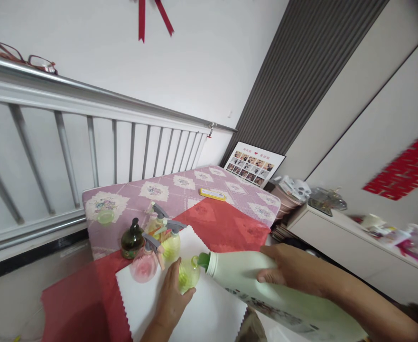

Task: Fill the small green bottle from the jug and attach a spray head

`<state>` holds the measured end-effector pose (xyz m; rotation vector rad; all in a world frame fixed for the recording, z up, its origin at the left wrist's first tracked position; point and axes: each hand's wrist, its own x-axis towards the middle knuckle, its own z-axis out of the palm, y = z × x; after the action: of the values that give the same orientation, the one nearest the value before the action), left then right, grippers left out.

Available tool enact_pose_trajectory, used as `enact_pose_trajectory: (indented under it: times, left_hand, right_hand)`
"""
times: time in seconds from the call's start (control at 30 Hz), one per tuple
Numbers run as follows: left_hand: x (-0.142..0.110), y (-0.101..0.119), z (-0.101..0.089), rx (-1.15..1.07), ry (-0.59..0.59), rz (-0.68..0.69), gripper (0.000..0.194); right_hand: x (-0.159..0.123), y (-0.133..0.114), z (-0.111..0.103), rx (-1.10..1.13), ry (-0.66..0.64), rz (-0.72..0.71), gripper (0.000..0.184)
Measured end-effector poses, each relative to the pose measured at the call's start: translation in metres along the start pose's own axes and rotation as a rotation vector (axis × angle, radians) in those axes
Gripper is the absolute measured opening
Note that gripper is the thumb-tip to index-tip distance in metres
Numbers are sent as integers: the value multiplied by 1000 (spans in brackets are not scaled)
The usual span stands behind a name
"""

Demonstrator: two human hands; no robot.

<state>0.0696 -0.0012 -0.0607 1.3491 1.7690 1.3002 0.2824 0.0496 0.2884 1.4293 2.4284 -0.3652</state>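
My left hand (171, 301) is wrapped round a small, clear yellow-green bottle (188, 275) standing on a white sheet (209, 313) with scalloped edges. In my right hand (290, 270) is a large pale-green refill bottle (244, 268), tipped on its side. Its green spout (204, 260) meets or nearly meets the small bottle's neck; I cannot tell whether liquid is flowing. Left of these stand a pink spray bottle (145, 265), a yellow-green spray bottle (171, 244), another spray bottle (158, 223) behind it and a dark green pump bottle (132, 241).
A floral cloth (183, 182) and a red cloth (216, 223) cover the table. On it lie a yellow-and-white box (212, 194) and a pale green lid-like disc (106, 217). A white radiator (123, 142) runs behind, and a white cabinet (337, 242) stands right.
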Motion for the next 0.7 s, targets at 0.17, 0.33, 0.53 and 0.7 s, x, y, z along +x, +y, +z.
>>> enact_pose_trajectory:
  times: [0.17, 0.33, 0.53, 0.7]
  left_hand:
    - [0, -3, -1, -5, -6, 9, 83]
    - [-1, -4, 0, -2, -1, 5, 82]
    - [-1, 0, -1, 4, -12, 5, 84]
    - [0, 2, -2, 21, -26, -9, 84]
  right_hand:
    - [-1, -3, -2, 46, -29, 13, 43]
    - [-1, -3, -3, 40, -36, 18, 45]
    - [-1, -3, -2, 66, -36, 1, 41]
    - [-1, -2, -1, 86, -39, -4, 41]
